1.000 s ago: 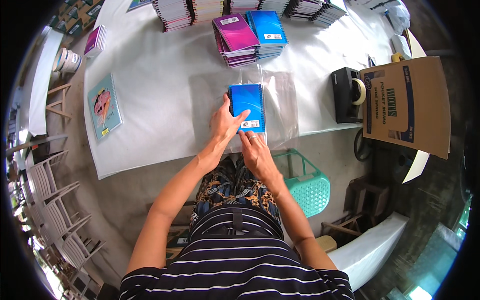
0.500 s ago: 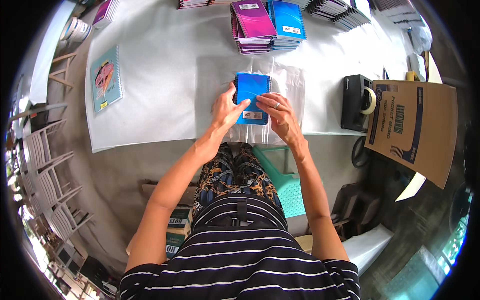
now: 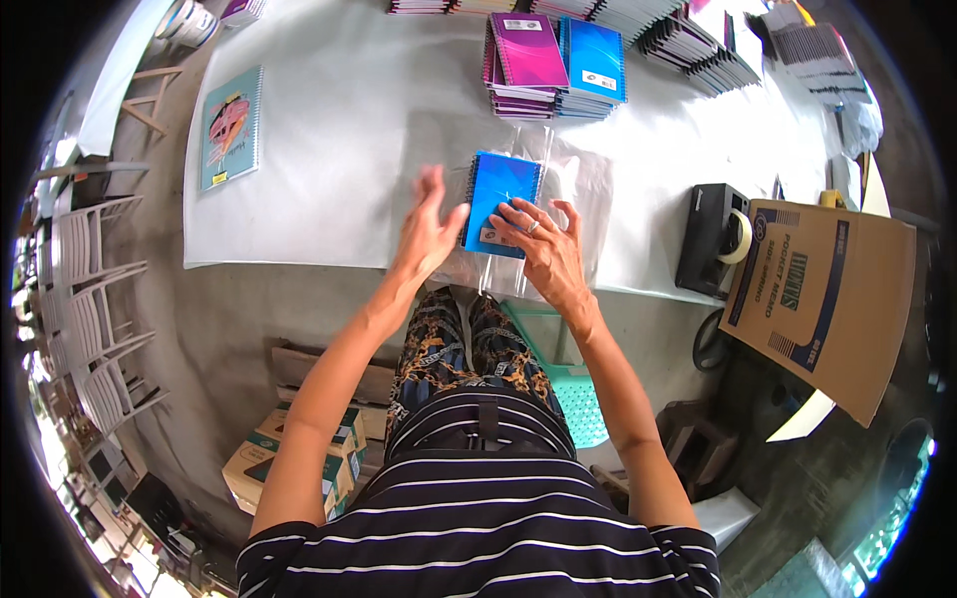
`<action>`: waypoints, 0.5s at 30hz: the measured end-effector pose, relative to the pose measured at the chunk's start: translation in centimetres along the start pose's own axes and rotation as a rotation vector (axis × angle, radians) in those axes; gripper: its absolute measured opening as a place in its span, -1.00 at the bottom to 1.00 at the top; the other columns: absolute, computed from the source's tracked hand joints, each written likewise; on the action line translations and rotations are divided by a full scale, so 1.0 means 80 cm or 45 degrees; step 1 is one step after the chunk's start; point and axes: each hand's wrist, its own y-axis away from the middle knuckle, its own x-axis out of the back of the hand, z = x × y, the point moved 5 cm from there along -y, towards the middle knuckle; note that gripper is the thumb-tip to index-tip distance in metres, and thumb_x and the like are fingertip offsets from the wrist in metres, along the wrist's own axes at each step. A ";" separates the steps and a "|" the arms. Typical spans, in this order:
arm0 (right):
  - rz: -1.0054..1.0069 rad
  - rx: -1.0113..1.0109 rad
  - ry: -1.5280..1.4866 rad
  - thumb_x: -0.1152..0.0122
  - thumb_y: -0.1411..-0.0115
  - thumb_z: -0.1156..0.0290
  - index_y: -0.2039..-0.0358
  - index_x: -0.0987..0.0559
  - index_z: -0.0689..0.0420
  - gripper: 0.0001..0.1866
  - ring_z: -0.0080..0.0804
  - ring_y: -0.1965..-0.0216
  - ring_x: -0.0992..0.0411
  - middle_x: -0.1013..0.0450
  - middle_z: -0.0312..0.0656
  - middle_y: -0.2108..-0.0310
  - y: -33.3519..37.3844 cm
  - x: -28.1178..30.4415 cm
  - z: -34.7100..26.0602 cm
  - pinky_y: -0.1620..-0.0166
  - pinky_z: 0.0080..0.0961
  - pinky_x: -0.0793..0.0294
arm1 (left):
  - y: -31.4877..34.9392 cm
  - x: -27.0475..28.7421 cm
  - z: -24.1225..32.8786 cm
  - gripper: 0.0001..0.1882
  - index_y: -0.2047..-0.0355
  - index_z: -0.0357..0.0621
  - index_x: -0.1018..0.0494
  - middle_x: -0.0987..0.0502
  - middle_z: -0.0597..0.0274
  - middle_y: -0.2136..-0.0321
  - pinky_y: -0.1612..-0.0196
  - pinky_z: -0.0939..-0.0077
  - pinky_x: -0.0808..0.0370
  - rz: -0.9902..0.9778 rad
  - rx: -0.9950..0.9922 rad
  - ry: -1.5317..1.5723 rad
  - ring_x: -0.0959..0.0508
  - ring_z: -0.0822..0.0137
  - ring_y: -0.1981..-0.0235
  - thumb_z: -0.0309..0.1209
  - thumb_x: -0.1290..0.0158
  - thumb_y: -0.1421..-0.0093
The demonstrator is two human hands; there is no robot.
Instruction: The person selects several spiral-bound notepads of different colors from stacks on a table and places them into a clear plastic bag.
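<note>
A blue spiral notebook (image 3: 496, 181) lies near the table's front edge, on clear plastic sheeting (image 3: 576, 184). My right hand (image 3: 546, 244) rests over its lower right part, fingers spread, partly covering a small white label. Just left of the notebook is my left hand (image 3: 427, 231), apart from it, with fingers stretched out and slightly blurred. Beyond the plastic stand two stacks side by side, one of magenta notebooks (image 3: 530, 55) and one of blue notebooks (image 3: 592, 58).
A teal notebook (image 3: 230, 130) lies at the table's left. To the right stand a black tape dispenser (image 3: 704, 239) and an open cardboard box (image 3: 822, 299). More notebook stacks (image 3: 698, 50) line the far side. Below are a green plastic stool (image 3: 578, 404) and cartons (image 3: 261, 453).
My left hand has let go of the blue notebook's left edge and moved left. The right hand has slid down and opened over the cover. The whole view has shifted slightly.
</note>
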 end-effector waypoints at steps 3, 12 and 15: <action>-0.003 -0.010 0.007 -0.11 0.02 0.66 -0.02 -0.57 -0.09 -0.44 -0.44 -0.20 -0.31 -0.43 -0.38 -0.12 0.005 -0.004 0.004 -0.28 -0.06 0.01 | 0.044 0.021 -0.025 -0.31 -0.31 -0.13 -0.12 -0.07 0.01 -0.33 -0.28 -0.14 -0.07 0.023 -0.132 -0.774 -0.01 -0.13 -0.34 -0.24 -0.09 -0.22; -0.013 0.089 0.001 -0.09 0.05 0.64 0.01 -0.57 0.01 -0.47 -0.38 -0.20 -0.31 -0.45 -0.30 -0.09 -0.001 -0.001 -0.001 -0.28 -0.03 0.03 | 0.062 0.030 -0.038 -0.41 -0.26 0.03 -0.24 -0.11 0.40 -0.34 -0.31 -0.25 0.04 0.226 -0.041 -0.815 0.05 -0.02 -0.39 -0.29 -0.08 -0.21; -0.010 0.104 -0.014 -0.07 0.05 0.64 0.00 -0.57 0.02 -0.47 -0.38 -0.20 -0.30 -0.44 -0.30 -0.10 0.002 -0.002 0.001 -0.28 -0.03 0.03 | 0.068 0.026 -0.035 -0.40 -0.26 0.05 -0.25 -0.11 0.41 -0.34 -0.32 -0.21 0.04 0.177 -0.048 -0.950 0.05 -0.01 -0.39 -0.30 -0.09 -0.20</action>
